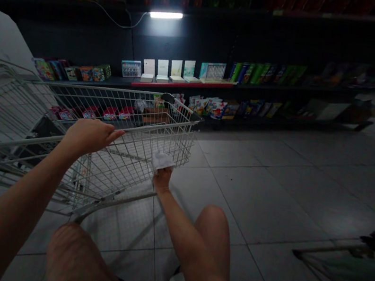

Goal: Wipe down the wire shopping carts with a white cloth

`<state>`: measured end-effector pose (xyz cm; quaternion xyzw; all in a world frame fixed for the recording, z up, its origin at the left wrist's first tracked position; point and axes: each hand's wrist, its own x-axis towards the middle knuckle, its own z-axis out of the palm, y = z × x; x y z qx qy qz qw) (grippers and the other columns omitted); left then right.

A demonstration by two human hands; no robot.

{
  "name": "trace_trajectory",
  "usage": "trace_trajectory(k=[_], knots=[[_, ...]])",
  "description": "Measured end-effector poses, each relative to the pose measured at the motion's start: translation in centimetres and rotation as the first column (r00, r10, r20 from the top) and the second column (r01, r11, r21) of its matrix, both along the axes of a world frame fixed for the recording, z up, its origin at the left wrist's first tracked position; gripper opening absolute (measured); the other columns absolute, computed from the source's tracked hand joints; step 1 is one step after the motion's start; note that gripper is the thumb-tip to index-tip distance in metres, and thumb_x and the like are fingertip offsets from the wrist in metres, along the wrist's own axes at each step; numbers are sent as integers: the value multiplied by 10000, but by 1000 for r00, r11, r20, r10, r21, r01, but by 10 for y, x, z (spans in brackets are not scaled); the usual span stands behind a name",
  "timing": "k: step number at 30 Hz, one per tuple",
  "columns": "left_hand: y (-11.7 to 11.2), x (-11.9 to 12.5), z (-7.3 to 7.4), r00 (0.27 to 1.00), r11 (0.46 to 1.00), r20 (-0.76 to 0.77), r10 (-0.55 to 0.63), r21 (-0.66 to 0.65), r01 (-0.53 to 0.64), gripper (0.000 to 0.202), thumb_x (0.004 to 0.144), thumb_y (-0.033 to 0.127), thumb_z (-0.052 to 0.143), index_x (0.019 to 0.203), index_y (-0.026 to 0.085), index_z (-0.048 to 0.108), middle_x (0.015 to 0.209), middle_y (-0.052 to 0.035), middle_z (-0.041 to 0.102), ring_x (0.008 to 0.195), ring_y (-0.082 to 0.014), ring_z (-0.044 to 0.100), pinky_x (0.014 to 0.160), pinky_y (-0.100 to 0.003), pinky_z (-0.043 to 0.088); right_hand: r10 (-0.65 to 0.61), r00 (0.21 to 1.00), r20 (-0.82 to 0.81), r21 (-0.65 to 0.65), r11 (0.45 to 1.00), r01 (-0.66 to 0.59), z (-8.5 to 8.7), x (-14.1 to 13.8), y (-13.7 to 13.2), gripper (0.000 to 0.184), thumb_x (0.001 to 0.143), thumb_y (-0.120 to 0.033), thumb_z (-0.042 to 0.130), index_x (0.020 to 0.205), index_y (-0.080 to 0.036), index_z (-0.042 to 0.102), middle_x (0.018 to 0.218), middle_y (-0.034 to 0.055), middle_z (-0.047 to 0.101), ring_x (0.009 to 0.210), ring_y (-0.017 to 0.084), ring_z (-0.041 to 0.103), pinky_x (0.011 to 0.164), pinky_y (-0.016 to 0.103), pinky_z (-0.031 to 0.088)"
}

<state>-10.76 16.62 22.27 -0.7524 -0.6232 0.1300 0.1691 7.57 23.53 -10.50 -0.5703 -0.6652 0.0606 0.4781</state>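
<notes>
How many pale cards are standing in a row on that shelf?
4. Left to right on the dark shelf: a white card, a pale card, a pale yellow card, a pale green card.

Dark retail shelving (pixel 191 31) lines a dim shop aisle, stocked with brightly packaged goods (pixel 266 74) and white cards (pixel 163 67). A lone fluorescent tube (pixel 166 15) glows on the unit, its cable (pixel 116 20) looping alongside, above large grey floor tiles (pixel 264 196).

The left hand (pixel 89 136) rests on a wire shopping cart (pixel 121 168); the right hand (pixel 162 179) grips crumpled white tissue (pixel 161 160).
</notes>
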Motion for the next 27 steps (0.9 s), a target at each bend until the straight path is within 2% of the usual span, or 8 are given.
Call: trace_trajectory(k=[5,10,12,15,19,21,23,27], knots=[[-1,-1,0,1000,1000,18,13,8,-13,761,947,653,98,1117,226,704,1067,-135,739,1023,-333,680,808,-398,495,51,991,-122,58,997,-44,-19,28,-11,251,684,-122,577,883,-180,720,1071,109,688,1139,259,564,1003,427,462],[-1,-2,-1,1000,1000,8,-4,17,4,778,952,648,84,1090,216,715,1034,-135,738,1017,-328,683,817,-400,496,-187,897,-402,120,960,254,19,59,26,364,847,-192,385,1105,-123,633,1166,172,598,1241,266,491,1085,554,370],[0,-2,-2,1000,1000,9,-5,25,4,785,951,654,78,1076,217,718,1026,-131,738,1013,-326,686,818,-401,496,-227,842,-490,121,938,324,39,56,44,404,885,-210,337,1186,-102,584,1172,180,584,1233,243,489,1097,529,369],[1,-1,-2,1000,1000,15,1,26,-2,777,950,655,85,1066,218,717,1038,-133,739,1015,-330,684,807,-399,494,-230,819,-526,93,941,324,55,17,47,409,895,-220,340,1202,-86,574,1151,191,594,1186,231,518,1055,464,426],[4,-1,-4,1000,1000,17,11,24,-11,777,946,659,86,1091,223,712,1058,-141,737,1030,-342,676,814,-413,490,-271,871,-411,-122,963,242,47,-71,1,374,892,-236,388,1135,-98,636,1194,235,593,1248,310,495,1062,553,390],[4,-1,-4,1000,1000,15,9,24,-9,781,944,664,85,1091,223,712,1059,-137,738,1033,-339,675,826,-417,489,-135,960,-245,-214,973,83,36,-104,-29,367,892,-228,425,1164,-141,656,1227,201,610,1290,315,474,1101,558,350],[4,-1,-4,1000,1000,14,12,26,-12,777,946,666,90,1090,223,712,1058,-128,738,1037,-327,674,845,-409,487,111,990,-86,-214,968,-127,23,-116,-52,380,863,-211,497,1204,-195,665,1256,147,627,1313,306,461,1144,541,307],[2,-2,-4,999,1000,31,22,18,-23,785,947,670,99,1108,216,719,1058,-133,735,1042,-336,673,871,-430,489,575,807,131,-174,815,-553,-11,-87,-71,424,717,-122,644,1104,-278,721,1326,44,623,1342,252,444,1195,456,270]])
